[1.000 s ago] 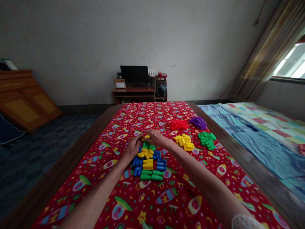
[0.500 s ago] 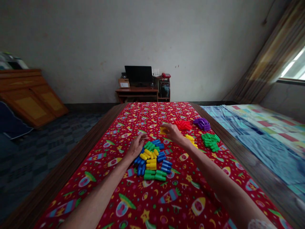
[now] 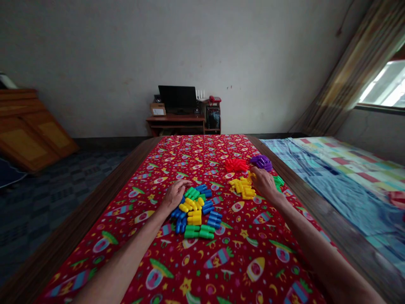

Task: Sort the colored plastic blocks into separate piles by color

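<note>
My right hand (image 3: 263,181) pinches a yellow plastic building block (image 3: 251,176) at the edge of the yellow block pile (image 3: 242,188). My left hand (image 3: 175,194) rests at the left side of the mixed heap, open, with its fingers loosely stretched and nothing visible in them. In that heap are blue blocks (image 3: 215,219), green blocks (image 3: 199,231) and yellow blocks (image 3: 194,218), each with rounded pegs. Past the yellow pile lie the red blocks (image 3: 236,165) and the purple blocks (image 3: 261,162). Behind my right hand the green pile (image 3: 278,182) is partly hidden.
A red patterned cloth (image 3: 221,278) covers the table, whose dark wooden edge (image 3: 126,164) shows along the sides. At the far wall stands a desk (image 3: 177,119) with a monitor (image 3: 177,99). To the right is a bed (image 3: 332,181); to the left, a wooden cabinet (image 3: 34,131).
My right hand has carried the yellow block rightward, from beyond the mixed heap to the yellow pile. My left hand stays beside the heap. The view has turned slightly right.
</note>
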Motion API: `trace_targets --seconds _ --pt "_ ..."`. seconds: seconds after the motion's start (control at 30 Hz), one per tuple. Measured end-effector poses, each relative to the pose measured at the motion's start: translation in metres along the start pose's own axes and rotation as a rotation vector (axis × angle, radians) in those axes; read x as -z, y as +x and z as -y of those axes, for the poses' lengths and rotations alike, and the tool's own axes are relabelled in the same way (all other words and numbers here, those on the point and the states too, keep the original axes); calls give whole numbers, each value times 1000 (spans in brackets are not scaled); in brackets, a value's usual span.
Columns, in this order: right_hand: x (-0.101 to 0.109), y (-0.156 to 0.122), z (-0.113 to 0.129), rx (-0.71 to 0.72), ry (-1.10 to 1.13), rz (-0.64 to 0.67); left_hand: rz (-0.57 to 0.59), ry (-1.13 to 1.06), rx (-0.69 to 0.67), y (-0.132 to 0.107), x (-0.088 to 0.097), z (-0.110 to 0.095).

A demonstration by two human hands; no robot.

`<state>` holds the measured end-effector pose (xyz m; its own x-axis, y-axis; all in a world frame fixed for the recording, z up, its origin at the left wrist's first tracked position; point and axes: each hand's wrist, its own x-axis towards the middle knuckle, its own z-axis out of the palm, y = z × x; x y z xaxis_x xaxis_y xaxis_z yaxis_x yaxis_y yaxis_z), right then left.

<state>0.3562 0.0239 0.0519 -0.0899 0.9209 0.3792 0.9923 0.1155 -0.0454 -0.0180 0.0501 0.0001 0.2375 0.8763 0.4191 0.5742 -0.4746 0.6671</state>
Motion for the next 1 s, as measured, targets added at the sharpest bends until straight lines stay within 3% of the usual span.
trace_targets --seconds 0.17,0.37,0.6,0.8,1.0 --pt "0 -8 -1 40 -19 -33 -8 -8 -24 0 0 -4" --pt "7 -22 -1 174 272 -76 -17 -27 -38 0 1 -4" --pt "9 -24 1 52 434 -174 -16 -54 -28 0 0 -7" --pt "-1 -24 2 141 506 -159 -4 -55 -6 0 0 -9" --pt "7 -22 3 141 476 -214 -22 -64 -25 0 0 -9"
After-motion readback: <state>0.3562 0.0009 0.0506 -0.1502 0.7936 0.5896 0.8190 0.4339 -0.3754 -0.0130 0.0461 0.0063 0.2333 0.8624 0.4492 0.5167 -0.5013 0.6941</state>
